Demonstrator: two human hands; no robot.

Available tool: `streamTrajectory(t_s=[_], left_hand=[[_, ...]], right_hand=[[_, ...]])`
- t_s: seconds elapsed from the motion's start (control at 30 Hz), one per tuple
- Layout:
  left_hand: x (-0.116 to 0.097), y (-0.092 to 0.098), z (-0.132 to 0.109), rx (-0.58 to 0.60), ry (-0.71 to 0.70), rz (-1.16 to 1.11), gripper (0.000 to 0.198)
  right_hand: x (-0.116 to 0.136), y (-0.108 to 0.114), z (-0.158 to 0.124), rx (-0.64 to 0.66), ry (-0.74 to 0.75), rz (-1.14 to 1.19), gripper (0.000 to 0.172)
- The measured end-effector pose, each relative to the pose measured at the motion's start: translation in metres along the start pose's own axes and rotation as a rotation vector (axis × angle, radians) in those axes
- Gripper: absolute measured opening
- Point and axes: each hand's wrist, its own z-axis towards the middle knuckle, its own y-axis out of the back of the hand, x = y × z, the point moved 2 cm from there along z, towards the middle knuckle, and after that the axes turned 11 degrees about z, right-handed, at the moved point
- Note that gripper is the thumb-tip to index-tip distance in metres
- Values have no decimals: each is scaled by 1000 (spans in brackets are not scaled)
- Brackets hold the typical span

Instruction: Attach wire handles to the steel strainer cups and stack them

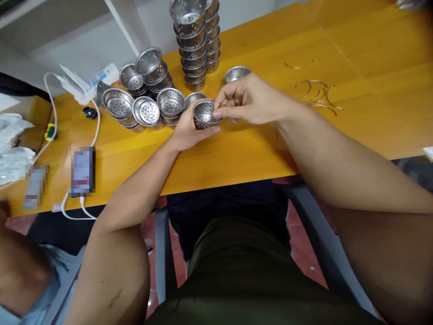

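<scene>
My left hand (190,128) wraps round a small perforated metal cup (204,118), tilted so that its open mouth faces me. The fingers of my right hand (241,101) are pinched together at the cup's right rim. Whether they grip the rim or some small piece there is too small to tell. Just beyond my right hand stands another perforated cup (237,73), partly covered by that hand. Several thin curved wires (318,92) lie on the table to the right of my right wrist.
Tall stacks of perforated cups (192,54) rise at the back of the wooden table (243,155), with shorter stacks (149,110) to the left. A phone (83,171) with white cables lies at the left, near another device (35,187). A person's arm (20,266) shows at lower left.
</scene>
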Motion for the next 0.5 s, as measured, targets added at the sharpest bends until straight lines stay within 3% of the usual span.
streamTrajectory(t_s=[0.5], left_hand=[[0,1,1,-11,-32,-5,108]], right_hand=[[-6,1,0,12,32,-15,46]])
